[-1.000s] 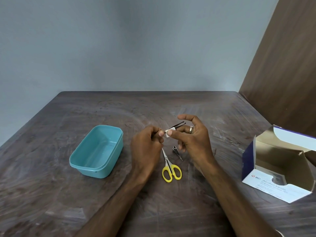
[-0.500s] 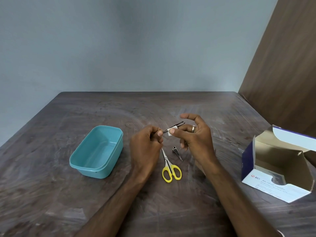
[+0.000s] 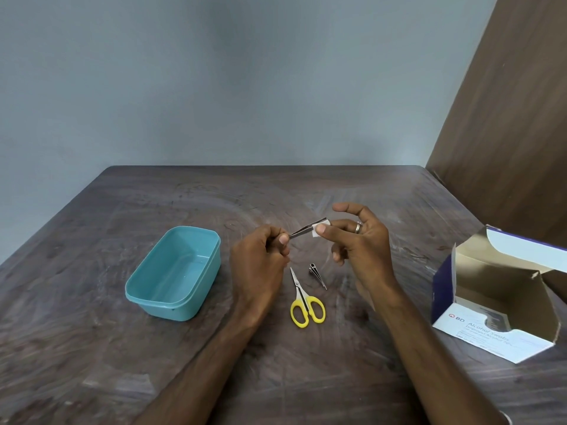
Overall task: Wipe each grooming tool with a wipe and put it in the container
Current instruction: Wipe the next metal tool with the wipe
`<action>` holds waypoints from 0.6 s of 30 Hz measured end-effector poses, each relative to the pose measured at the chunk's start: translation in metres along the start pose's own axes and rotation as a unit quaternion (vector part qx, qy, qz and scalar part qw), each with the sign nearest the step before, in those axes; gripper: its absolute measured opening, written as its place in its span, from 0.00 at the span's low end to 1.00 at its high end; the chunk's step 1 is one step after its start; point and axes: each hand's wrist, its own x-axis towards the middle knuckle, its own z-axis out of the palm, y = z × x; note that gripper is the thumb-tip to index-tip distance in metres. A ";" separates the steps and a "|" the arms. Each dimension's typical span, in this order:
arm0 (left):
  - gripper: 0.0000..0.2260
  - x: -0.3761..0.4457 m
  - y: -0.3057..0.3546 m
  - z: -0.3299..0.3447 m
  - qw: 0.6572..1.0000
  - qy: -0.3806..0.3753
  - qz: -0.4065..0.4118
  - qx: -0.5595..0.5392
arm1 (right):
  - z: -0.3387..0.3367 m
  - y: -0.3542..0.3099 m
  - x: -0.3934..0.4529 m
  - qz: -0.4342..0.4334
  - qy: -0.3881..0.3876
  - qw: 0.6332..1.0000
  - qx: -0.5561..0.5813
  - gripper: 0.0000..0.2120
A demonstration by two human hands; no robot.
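Note:
My left hand (image 3: 260, 265) grips the base of thin metal tweezers (image 3: 302, 230), which point up and to the right above the table. My right hand (image 3: 359, 243) pinches a small white wipe (image 3: 319, 229) around the tweezers near their tip, thumb in front. Below the hands, yellow-handled scissors (image 3: 305, 302) lie on the table, blades pointing away from me. A small dark metal tool (image 3: 317, 273) lies just right of the scissor blades. An empty teal container (image 3: 175, 274) stands to the left of my left hand.
An open cardboard box of alcohol swabs (image 3: 497, 302) stands at the right of the dark wooden table (image 3: 214, 378). A grey wall rises behind the table and a brown wooden panel stands at the far right.
My right hand has slid the wipe along the tweezers from near my left fingers out toward the tip. The left hand has hardly moved.

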 end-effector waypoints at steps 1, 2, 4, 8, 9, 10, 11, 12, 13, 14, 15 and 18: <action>0.12 0.000 0.000 0.000 1.000 0.000 -0.004 -0.002 | 0.000 0.001 0.000 0.002 0.000 1.000 0.001 0.18; 0.11 0.001 0.000 0.000 1.000 0.000 -0.007 -0.005 | -0.001 0.001 0.000 0.006 0.000 1.000 0.002 0.16; 0.10 0.001 0.000 0.000 1.000 0.002 -0.011 -0.013 | -0.001 0.001 0.000 0.015 -0.001 1.000 0.005 0.12; 0.09 0.000 -0.001 0.001 1.000 -0.001 -0.007 -0.021 | -0.002 0.001 0.001 0.027 0.001 1.000 0.015 0.08; 0.09 0.000 -0.001 0.001 1.000 -0.001 -0.006 -0.022 | -0.002 0.001 0.002 0.027 0.003 0.999 0.016 0.08; 0.09 0.000 -0.002 0.002 1.000 -0.002 -0.006 -0.023 | -0.003 0.000 0.002 0.028 0.004 0.999 0.017 0.09; 0.09 0.000 -0.003 0.003 1.000 -0.004 -0.006 -0.024 | -0.003 0.001 0.002 0.030 0.004 0.999 0.020 0.09; 0.09 0.001 -0.004 0.004 1.000 -0.006 -0.006 -0.024 | -0.004 0.001 0.002 0.031 0.004 0.999 0.023 0.09; 0.09 0.001 -0.006 0.005 1.000 -0.007 -0.005 -0.026 | -0.004 0.001 0.003 0.032 0.004 0.999 0.025 0.09; 0.09 0.001 -0.007 0.005 1.000 -0.008 -0.004 -0.027 | -0.005 0.001 0.003 0.033 0.002 0.999 0.025 0.10; 0.08 0.001 -0.008 0.006 1.000 -0.008 0.000 -0.026 | -0.006 0.000 0.003 0.032 0.001 0.999 0.024 0.10; 0.07 0.001 -0.009 0.005 1.000 -0.009 0.018 -0.011 | -0.008 0.000 0.003 0.019 -0.004 1.000 0.009 0.10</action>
